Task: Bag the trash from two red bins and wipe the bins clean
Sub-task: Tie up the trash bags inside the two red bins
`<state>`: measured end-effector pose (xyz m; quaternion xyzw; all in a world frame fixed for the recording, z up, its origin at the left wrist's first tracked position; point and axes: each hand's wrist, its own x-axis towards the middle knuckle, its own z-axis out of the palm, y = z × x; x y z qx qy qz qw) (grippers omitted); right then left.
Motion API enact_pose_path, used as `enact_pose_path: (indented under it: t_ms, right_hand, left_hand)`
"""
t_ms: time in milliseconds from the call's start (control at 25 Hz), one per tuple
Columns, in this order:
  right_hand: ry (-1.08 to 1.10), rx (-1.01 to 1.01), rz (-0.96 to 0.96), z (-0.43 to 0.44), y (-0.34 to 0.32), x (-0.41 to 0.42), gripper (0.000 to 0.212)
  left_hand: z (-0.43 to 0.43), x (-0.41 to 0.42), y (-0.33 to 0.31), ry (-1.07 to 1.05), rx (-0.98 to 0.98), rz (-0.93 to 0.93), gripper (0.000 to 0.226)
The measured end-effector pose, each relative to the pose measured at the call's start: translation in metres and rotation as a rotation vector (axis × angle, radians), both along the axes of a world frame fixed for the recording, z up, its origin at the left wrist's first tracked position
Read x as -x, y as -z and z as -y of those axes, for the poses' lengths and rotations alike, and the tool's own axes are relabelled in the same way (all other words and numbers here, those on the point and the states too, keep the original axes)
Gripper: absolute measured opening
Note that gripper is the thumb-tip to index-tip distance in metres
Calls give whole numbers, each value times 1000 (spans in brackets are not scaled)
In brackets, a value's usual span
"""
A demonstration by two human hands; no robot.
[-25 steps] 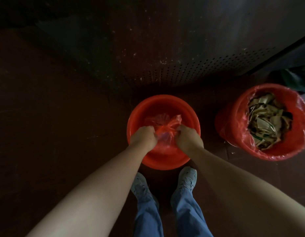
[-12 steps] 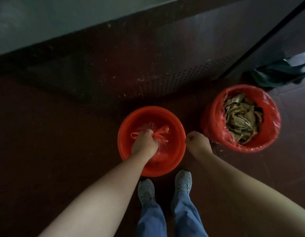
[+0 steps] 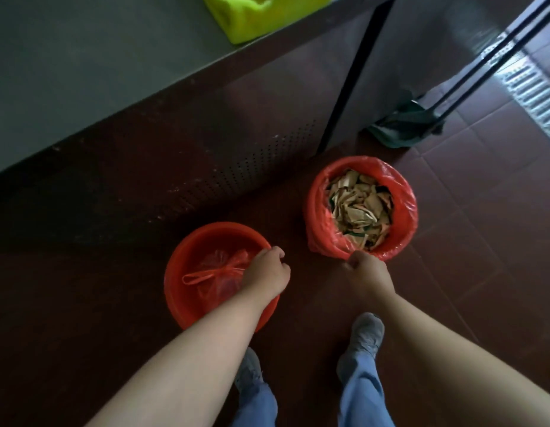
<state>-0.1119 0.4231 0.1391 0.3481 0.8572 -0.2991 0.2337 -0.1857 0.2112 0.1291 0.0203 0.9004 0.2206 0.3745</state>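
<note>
Right hand (image 3: 364, 272) is pinching the red liner (image 3: 406, 211) at the full bin's (image 3: 313, 232) near rim, on the floor (image 3: 483, 241). Left hand (image 3: 264, 272) is curling beside the tied bag (image 3: 218, 272) in the other bin (image 3: 181, 291); I cannot tell what it grips. Advice: gather the liner all round before lifting.

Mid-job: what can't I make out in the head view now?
Head view:
- Left hand: its back hides the fingers; gripping tied bag or left bin rim, unclear.
- Left bin's bottom: hidden by bag and forearm.
- Trash depth in lined bin: top layer covers it.
- Green cloth: cut off by top edge.
</note>
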Motion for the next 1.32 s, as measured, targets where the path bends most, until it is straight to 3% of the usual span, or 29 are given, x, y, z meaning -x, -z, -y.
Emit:
enact_pose_path:
  t_ms: [200, 360, 520, 680, 1080, 1320]
  right_hand:
    - [-37, -1, 6, -73, -2, -14, 25]
    - [-182, 53, 32, -130, -23, -11, 11]
    - [-280, 94, 47, -167, -41, 1, 17]
    - [-371, 89, 130, -185, -36, 16, 8]
    - [-467, -6, 182, -209, -42, 60, 16]
    - [-604, 48, 186, -236, -1, 104, 18]
  left_hand:
    - [-76, -17, 2, -26, 37, -9, 34]
    - [-135, -31, -13, 78, 99, -46, 33]
    - [-180, -35, -20, 107, 99, -73, 31]
    - [-195, -38, -13, 130, 91, -74, 31]
    - [-191, -2, -18, 165, 174, 68, 41]
    - [-225, 21, 10, 45, 187, 94, 46]
